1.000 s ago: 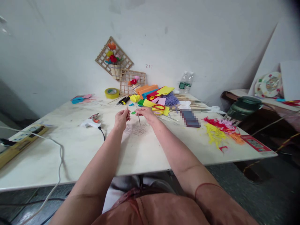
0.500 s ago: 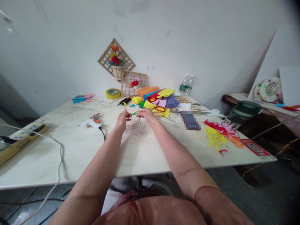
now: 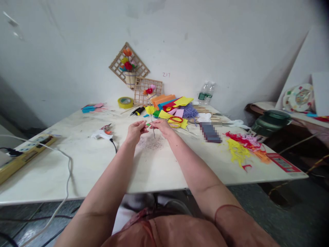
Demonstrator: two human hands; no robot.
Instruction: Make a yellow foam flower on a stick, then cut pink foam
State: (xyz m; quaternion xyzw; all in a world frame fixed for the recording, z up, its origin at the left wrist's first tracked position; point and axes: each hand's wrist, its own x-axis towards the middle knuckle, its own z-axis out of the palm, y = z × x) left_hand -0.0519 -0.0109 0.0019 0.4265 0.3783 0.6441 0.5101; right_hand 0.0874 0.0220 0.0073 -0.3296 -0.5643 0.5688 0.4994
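Note:
My right hand [image 3: 162,127] is closed in a pinch around the thin grey stem [image 3: 154,133] of a craft flower, held upright above the table. At its top sits a yellow flower head [image 3: 149,109]. A small green leaf [image 3: 148,125] shows between my two hands, beside the stem. My left hand [image 3: 137,131] is closed too, its thumb and fingertips pinching at the leaf's left end. Below both hands, small purplish scraps [image 3: 150,143] are scattered over the white tabletop [image 3: 156,168].
A white glue gun [image 3: 102,134] with a black cord lies left, near a yellow power strip [image 3: 28,154]. Behind are tape [image 3: 125,102], coloured sheets [image 3: 164,103] and red-handled scissors [image 3: 176,119]. At right lie a blurred-out phone [image 3: 210,132] and yellow shreds [image 3: 238,152].
My left hand has come in toward the stem, and its fingers, apart before, now close at the green leaf. My right hand keeps its pinch on the stem. The view has shifted slightly.

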